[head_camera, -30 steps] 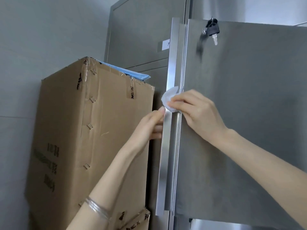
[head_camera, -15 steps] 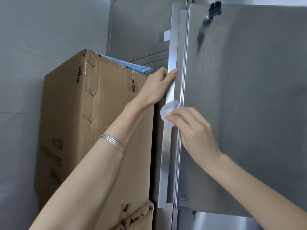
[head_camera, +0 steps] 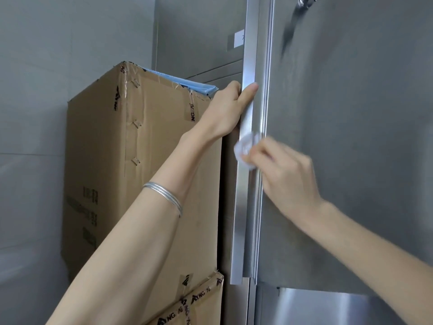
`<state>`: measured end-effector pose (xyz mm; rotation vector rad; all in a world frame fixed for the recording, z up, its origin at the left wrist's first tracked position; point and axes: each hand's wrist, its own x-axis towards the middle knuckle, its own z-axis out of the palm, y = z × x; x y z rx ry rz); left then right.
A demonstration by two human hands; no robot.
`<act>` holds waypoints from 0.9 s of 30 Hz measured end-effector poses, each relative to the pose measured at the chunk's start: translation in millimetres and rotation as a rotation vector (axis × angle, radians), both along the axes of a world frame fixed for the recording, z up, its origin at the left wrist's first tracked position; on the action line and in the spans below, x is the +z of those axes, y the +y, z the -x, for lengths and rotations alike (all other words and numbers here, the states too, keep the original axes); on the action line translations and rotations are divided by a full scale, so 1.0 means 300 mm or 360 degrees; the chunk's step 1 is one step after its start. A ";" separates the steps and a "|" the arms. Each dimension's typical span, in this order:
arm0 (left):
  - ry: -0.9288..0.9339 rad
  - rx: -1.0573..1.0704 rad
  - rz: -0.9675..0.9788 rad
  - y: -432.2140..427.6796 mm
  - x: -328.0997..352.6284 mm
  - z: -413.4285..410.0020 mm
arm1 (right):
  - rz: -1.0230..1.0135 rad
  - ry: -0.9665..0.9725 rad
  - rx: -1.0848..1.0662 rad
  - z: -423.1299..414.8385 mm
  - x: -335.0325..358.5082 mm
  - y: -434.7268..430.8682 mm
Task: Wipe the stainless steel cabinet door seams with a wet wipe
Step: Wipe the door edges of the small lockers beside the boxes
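So the left hand (head_camera: 228,106) is gripping the long steel pull strip (head_camera: 242,219) on the edge of the cabinet door (head_camera: 351,137), thumb lying flat across its front and the other fingers hooking round behind it, out of sight. I'm guessing that's bracing the door so it isn't swinging while it's getting rubbed.

Just below that thumb, the right hand (head_camera: 283,174) is pinching a scrunched-up wet wipe (head_camera: 246,148) in curled fingertips and pressing it onto the strip, right beside the seam (head_camera: 261,219) where strip meets panel. It's blurry, so I can't tell which fingers are doing the pinching. Wadding it small is probably helping it get into that groove.

A cardboard box (head_camera: 117,160) is standing just behind the left knuckles, and a bangle (head_camera: 164,195) is sitting on that wrist.
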<state>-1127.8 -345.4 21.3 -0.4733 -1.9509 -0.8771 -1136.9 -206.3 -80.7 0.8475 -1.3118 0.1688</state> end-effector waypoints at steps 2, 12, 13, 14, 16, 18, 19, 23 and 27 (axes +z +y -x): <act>-0.0001 -0.0001 -0.0016 0.000 -0.003 -0.007 | -0.0180 -0.0016 0.0013 -0.007 -0.161 0.029; 0.0146 0.0113 -0.0104 0.042 -0.044 -0.042 | 0.0081 -0.0107 0.0100 -0.046 -0.047 0.012; 0.0152 0.0116 -0.0095 0.047 -0.049 -0.047 | 0.0051 -0.0104 0.0136 -0.049 -0.099 0.015; 0.0153 0.0118 -0.0085 0.049 -0.052 -0.049 | -0.0012 -0.0104 0.0168 -0.045 -0.174 0.021; 0.0156 0.0127 -0.0080 0.047 -0.055 -0.053 | -0.0189 -0.0075 0.0239 -0.030 -0.344 0.037; 0.0161 0.0151 -0.0076 0.048 -0.051 -0.059 | -0.0371 -0.0051 0.0264 -0.017 -0.444 0.053; 0.0157 0.0153 -0.0073 0.049 -0.050 -0.062 | -0.0435 -0.0048 0.0249 -0.010 -0.458 0.059; 0.0170 0.0109 -0.0064 0.050 -0.052 -0.077 | -0.0431 -0.0003 0.0180 -0.038 -0.339 0.065; 0.0215 0.0080 -0.0058 0.054 -0.046 -0.107 | -0.0001 -0.0065 0.0350 -0.075 -0.174 0.044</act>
